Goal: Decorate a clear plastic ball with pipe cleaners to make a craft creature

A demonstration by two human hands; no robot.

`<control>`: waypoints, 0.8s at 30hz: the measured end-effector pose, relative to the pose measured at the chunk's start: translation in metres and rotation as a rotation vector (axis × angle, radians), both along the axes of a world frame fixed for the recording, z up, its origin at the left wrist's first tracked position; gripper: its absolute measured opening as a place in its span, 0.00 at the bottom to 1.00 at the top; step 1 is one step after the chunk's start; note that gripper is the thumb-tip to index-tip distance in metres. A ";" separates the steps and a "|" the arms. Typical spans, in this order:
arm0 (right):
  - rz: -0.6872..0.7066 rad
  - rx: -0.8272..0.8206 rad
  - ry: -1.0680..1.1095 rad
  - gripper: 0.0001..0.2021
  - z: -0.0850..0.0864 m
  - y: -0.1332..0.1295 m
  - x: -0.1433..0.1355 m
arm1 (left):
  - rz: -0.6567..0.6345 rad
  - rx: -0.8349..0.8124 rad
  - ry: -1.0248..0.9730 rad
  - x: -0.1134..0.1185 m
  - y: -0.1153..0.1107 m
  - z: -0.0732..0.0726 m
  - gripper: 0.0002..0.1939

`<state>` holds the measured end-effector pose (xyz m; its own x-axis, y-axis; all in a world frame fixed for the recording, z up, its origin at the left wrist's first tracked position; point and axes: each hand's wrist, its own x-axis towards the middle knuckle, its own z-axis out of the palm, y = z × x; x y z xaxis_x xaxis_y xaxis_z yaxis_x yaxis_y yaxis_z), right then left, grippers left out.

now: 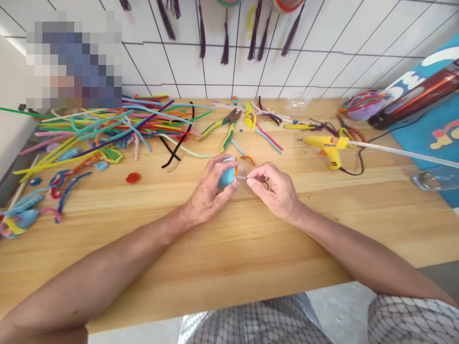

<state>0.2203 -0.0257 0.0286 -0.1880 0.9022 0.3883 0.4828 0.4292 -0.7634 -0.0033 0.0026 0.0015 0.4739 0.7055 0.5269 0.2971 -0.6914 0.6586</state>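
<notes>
My left hand [208, 190] is closed around a small clear ball [242, 169] partly wrapped in light-blue pipe cleaner [226, 178], with an orange band along the wrapped edge. Its thumb presses near the front of that edge. To the right, my right hand [274, 188] pinches the end of a thin pale strip [241, 177], perhaps a pipe cleaner, that runs to the ball. Beyond the ball lies a short orange piece of pipe cleaner [248, 158]. Green-and-yellow pliers [229, 130] rest farther back, their handles spread.
Many colourful pipe cleaners [118, 126] are heaped at the back left. On the right a yellow glue gun [328, 145] lies with its cord and a long glue stick. A red cap [133, 177] sits left of my hands. Dark tassels [225, 45] hang against the tiled wall.
</notes>
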 end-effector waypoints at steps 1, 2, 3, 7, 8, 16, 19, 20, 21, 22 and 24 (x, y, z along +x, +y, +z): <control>0.002 0.023 -0.007 0.03 -0.001 0.000 0.000 | -0.001 0.001 0.003 0.000 0.000 0.000 0.20; 0.006 0.041 -0.010 0.02 -0.002 0.001 0.000 | -0.003 0.002 0.004 0.000 0.000 0.000 0.20; 0.010 0.050 -0.012 0.02 -0.003 0.001 0.000 | -0.005 0.003 0.005 -0.001 0.000 0.000 0.20; 0.043 0.011 0.004 0.03 -0.002 0.000 -0.001 | 0.000 0.010 0.013 -0.001 0.000 0.000 0.20; 0.052 0.001 0.013 0.04 -0.002 0.000 -0.001 | 0.002 0.013 0.012 0.000 0.000 0.000 0.20; 0.064 0.014 0.029 0.06 0.001 0.001 -0.005 | 0.009 0.004 -0.011 0.001 0.001 -0.002 0.20; 0.067 0.031 0.030 0.05 0.000 0.001 -0.004 | 0.002 -0.012 -0.040 0.000 0.001 -0.003 0.20; 0.067 0.042 0.032 0.05 -0.001 0.001 -0.004 | 0.003 -0.018 -0.044 0.000 0.002 -0.003 0.20; 0.064 0.052 0.034 0.04 -0.001 0.000 -0.003 | 0.006 -0.025 -0.043 0.000 0.002 -0.003 0.21; 0.059 0.063 0.037 0.04 -0.001 0.000 -0.002 | 0.009 -0.030 -0.040 0.000 0.002 -0.003 0.21; 0.044 0.078 0.042 0.04 -0.001 0.000 0.000 | 0.011 -0.032 -0.038 0.000 0.002 -0.003 0.21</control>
<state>0.2202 -0.0262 0.0277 -0.2090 0.8603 0.4650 0.4309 0.5079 -0.7459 -0.0034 0.0044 -0.0019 0.4461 0.7275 0.5213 0.2794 -0.6665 0.6912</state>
